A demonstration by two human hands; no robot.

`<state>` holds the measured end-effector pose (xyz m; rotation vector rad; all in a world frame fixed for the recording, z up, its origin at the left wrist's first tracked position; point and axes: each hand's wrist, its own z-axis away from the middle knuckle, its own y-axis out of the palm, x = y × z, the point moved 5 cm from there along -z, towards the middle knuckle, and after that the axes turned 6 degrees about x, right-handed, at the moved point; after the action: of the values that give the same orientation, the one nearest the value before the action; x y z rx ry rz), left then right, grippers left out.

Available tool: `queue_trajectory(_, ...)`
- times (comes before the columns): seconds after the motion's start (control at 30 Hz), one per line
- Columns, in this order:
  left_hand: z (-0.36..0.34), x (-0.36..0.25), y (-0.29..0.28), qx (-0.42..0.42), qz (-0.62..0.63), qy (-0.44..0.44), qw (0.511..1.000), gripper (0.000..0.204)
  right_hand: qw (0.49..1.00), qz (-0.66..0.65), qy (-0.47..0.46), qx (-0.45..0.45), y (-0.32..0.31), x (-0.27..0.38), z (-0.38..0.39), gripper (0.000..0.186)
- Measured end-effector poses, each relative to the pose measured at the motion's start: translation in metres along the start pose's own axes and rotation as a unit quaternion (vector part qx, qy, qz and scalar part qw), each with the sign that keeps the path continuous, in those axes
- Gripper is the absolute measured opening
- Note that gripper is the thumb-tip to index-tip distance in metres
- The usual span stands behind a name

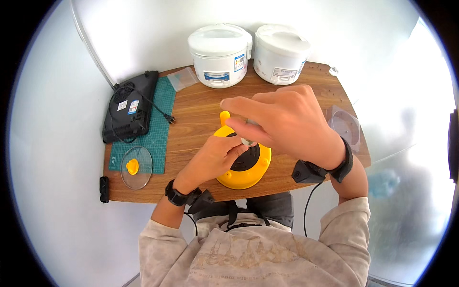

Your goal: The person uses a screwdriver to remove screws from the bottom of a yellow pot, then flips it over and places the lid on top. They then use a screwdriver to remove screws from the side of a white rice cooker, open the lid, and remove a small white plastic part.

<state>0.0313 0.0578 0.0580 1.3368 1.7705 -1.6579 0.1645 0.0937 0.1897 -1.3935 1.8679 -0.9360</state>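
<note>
On the wooden table in front of me, a yellow round-bodied appliance [244, 181] lies with its black disc-shaped centre facing up and a yellow handle on its far side. My left hand [216, 160] reaches over its left part, thumb and fingers pinched together at a small pale, shiny round piece [248, 142]. Directly above, my right hand [282, 117] is bent over that spot with curled fingers. Something partly see-through shows under the right fingers, but the hand hides most of it, so its kind is unclear.
Two white rice cookers [220, 57] stand at the back. Left, a black appliance [131, 107] with its cord and plug [169, 118] rests on a green cutting mat [162, 143]. Nearer lies a glass lid [142, 177] with a yellow knob. A clear plastic tray [345, 126] sits at right.
</note>
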Motion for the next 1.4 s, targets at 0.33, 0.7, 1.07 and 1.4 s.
queue_trajectory(0.33,0.009,-0.005,-0.005,0.014,-0.021,0.031,0.999,0.015,0.994,-0.093,0.037,0.053,-0.014,0.002,0.004,0.022)
queue_trajectory(0.7,0.01,0.01,-0.001,0.025,0.004,0.021,0.999,0.015,0.997,-0.065,0.029,0.041,-0.008,-0.001,0.001,0.035)
queue_trajectory(1.07,0.014,0.017,-0.002,0.028,-0.04,0.034,0.998,0.016,0.998,-0.056,0.017,0.01,-0.006,0.013,-0.001,0.026)
queue_trajectory(1.4,0.011,0.008,-0.006,0.045,-0.049,-0.027,0.997,0.012,0.979,-0.17,-0.021,0.108,-0.009,0.006,0.006,0.014)
